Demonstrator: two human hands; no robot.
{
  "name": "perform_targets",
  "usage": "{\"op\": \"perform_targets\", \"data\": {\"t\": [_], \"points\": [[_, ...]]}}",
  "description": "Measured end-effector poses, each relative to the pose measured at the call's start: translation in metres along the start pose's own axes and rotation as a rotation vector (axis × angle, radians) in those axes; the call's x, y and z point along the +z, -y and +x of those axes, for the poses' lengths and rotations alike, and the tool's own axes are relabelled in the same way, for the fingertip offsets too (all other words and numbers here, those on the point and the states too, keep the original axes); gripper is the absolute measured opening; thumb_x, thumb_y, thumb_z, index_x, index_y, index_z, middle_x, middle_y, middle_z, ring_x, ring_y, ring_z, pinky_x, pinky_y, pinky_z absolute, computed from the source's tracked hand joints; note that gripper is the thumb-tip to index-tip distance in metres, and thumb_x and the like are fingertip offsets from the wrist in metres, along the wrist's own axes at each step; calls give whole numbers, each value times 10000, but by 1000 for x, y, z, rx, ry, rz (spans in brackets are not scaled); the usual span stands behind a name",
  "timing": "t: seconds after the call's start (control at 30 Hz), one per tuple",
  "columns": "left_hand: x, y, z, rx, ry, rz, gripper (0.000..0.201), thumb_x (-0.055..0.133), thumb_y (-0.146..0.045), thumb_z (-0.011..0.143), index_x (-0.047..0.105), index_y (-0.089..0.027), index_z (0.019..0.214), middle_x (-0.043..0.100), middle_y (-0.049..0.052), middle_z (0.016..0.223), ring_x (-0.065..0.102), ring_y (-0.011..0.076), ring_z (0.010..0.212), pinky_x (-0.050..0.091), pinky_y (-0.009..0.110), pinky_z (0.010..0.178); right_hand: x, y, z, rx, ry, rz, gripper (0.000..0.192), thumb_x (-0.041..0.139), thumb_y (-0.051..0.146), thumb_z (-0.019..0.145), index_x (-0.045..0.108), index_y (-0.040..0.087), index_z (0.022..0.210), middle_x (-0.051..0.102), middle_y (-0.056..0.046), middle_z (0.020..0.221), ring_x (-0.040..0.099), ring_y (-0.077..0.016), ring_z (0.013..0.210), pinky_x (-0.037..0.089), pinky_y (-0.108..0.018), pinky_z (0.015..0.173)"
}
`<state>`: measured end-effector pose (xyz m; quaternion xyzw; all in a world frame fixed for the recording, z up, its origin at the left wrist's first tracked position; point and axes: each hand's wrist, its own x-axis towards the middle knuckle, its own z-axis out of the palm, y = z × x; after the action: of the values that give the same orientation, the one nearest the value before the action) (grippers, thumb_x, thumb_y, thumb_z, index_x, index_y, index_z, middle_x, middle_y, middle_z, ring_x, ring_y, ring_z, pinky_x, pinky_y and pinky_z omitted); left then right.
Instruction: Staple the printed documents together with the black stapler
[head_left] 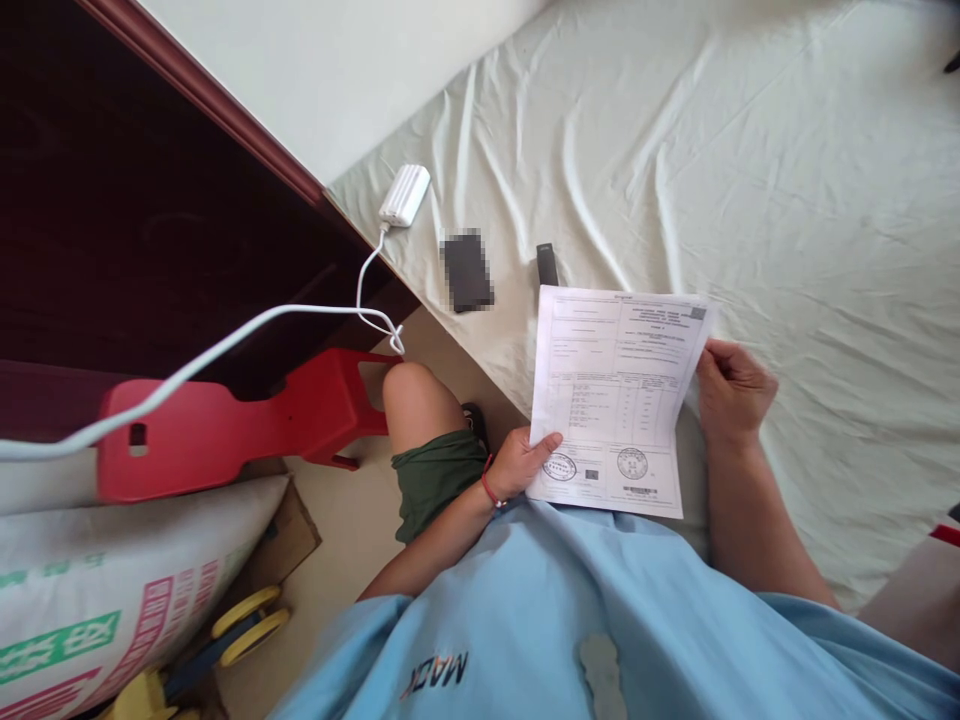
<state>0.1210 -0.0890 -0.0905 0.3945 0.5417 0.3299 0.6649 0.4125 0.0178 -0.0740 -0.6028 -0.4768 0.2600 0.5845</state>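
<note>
A printed paper form (592, 400) with tables, round stamps and a barcode is held up in front of my blue shirt. My left hand (523, 460) grips its lower left edge, thumb on top and the other fingers behind the sheet. At the upper right edge, my right hand (735, 388) pinches the paper between thumb and curled fingers. Just past the top edge of the form lies a small black object (547, 264), its lower end covered by the paper. A blurred-out dark rectangular item (468, 270) rests on the sheet to its left.
A pale green bedsheet (787, 230) spreads ahead and right. On its left corner sits a white power strip (405, 196), its cord (225, 330) running left through the air. Below are a red plastic chair (225, 420), a printed white sack (112, 590) and a yellow-wheeled toy (251, 625).
</note>
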Motion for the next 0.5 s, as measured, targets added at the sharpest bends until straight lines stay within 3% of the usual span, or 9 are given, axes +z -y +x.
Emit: {"op": "perform_targets", "data": {"t": [0.1,0.2,0.33,0.4,0.5], "points": [[1,-2,0,-14,-11,-35,790,782,-773,784,810,-77,1156,794,199,1237,786,357,1109,611,491,1033,1,3,1,-81,-24,6,94,848,346,838,814,259,831,690,14,783,464,-119,611,411,-310,638],[1,-4,1,-32,-34,-71,806,812,-767,755,808,-66,1154,797,211,1222,787,365,1100,605,512,1038,3,7,3,-88,25,207,95,904,307,775,814,276,781,716,-19,871,550,-149,715,461,-326,708],[1,-5,2,-60,-55,-120,820,847,-760,716,810,-54,1131,809,217,1172,793,363,1070,603,518,1036,-1,9,2,59,278,512,144,954,336,711,829,304,774,741,-27,884,677,-206,872,544,-401,881],[1,-6,3,-80,-54,-141,821,862,-755,699,810,-54,1123,816,214,1145,796,354,1052,608,511,1027,-7,8,1,122,415,547,193,964,409,696,808,299,726,788,-47,978,726,-262,986,563,-489,979],[1,-7,2,-93,-63,-159,811,876,-749,682,811,-61,1105,825,199,1101,798,340,1027,618,491,1003,-17,10,2,74,653,507,249,953,484,704,789,298,676,830,-61,1090,718,-338,1218,471,-610,1167]]}}
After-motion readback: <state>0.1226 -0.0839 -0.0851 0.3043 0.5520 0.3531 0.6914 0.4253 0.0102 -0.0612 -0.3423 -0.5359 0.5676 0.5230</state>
